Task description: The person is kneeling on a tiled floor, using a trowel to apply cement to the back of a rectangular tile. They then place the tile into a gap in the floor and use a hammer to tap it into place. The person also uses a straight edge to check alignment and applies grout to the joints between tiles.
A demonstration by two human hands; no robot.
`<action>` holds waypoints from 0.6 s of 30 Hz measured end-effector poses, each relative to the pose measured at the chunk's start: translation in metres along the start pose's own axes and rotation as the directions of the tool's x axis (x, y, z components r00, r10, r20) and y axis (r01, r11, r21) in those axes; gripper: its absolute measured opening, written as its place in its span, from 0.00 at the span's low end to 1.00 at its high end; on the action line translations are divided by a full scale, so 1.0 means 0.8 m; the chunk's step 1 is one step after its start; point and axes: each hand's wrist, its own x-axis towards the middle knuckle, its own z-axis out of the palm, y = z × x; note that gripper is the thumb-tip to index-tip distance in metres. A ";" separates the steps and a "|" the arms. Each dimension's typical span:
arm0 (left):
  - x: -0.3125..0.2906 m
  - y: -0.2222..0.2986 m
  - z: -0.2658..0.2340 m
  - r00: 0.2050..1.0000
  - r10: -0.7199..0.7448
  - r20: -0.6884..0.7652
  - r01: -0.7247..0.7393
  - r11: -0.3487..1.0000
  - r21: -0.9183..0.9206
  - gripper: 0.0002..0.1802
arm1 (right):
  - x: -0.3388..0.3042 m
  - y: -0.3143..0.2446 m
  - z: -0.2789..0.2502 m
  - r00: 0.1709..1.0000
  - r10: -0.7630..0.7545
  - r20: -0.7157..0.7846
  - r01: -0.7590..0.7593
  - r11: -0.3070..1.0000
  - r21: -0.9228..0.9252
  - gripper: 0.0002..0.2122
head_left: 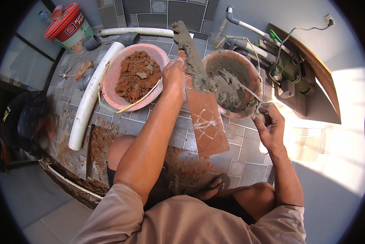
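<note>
My left hand (175, 79) is closed on the edge of a long reddish-brown tile piece (209, 126), held tilted above the floor. Wet grey mortar (193, 61) coats its far part and one edge, while the near part is bare with pale scratch-like marks. In my right hand (271, 124) is the handle of a trowel (249, 92). Its thin metal shank reaches over the rim of a pinkish bucket (256, 79), and its blade is hidden or smeared among the grey mortar (231, 87) inside. The tile partly overlaps this bucket's left side.
Left of the tile, a pink bucket (106, 91) holds reddish-brown soil. White pipes (87, 107) lie beside and behind it. A red-lidded paint pail (70, 30) stands far left. A pump with pipes (290, 67) sits at right. A person in a dark cap (26, 116) is at left, near a dug trench (74, 181).
</note>
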 end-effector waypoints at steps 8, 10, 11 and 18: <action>-0.003 -0.003 0.021 1.000 0.006 -0.002 -0.006 0.998 -0.070 0.15 | 0.004 -0.013 0.047 0.996 -0.039 -0.084 0.045 0.996 0.071 0.12; -0.002 -0.003 0.030 0.999 -0.027 0.026 0.029 0.997 -0.077 0.19 | 0.007 -0.014 0.040 0.969 -0.211 -0.127 0.194 0.972 -0.132 0.12; -0.001 -0.003 0.039 1.000 -0.018 0.016 0.020 0.995 -0.098 0.17 | 0.009 -0.012 0.035 0.947 -0.285 -0.145 0.247 0.940 -0.236 0.13; 0.027 0.008 0.088 1.000 -0.002 0.000 0.002 0.998 -0.059 0.14 | 0.024 0.018 -0.015 0.915 -0.345 -0.210 0.190 0.827 -0.530 0.12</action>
